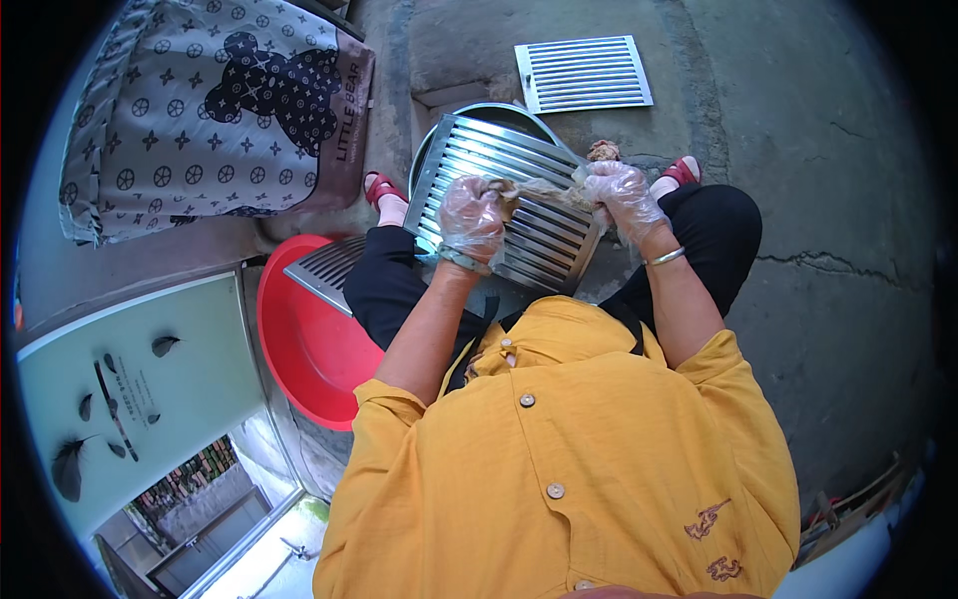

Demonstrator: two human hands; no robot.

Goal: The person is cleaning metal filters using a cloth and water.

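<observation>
My left hand [471, 217], in a clear plastic glove, grips one end of a tan cloth [542, 191]. The other end is in my right hand [625, 195], gloved the same way. Stretched between my fists, the cloth looks twisted and wet. Below it a slotted metal baffle filter [516, 150] lies tilted between my knees, its far part resting over a round basin [498, 108]. What the basin holds is mostly hidden by the filter. A crumpled brownish rag or scrubber [604, 150] lies just beyond my right hand.
Another baffle filter [587, 75] lies flat on the concrete floor [808, 187]. A third filter [329, 266] leans over a red plastic basin [314, 352] beside my left leg. A bear-patterned fabric cover [217, 112] and a glass panel with feather prints [142, 374] stand at left.
</observation>
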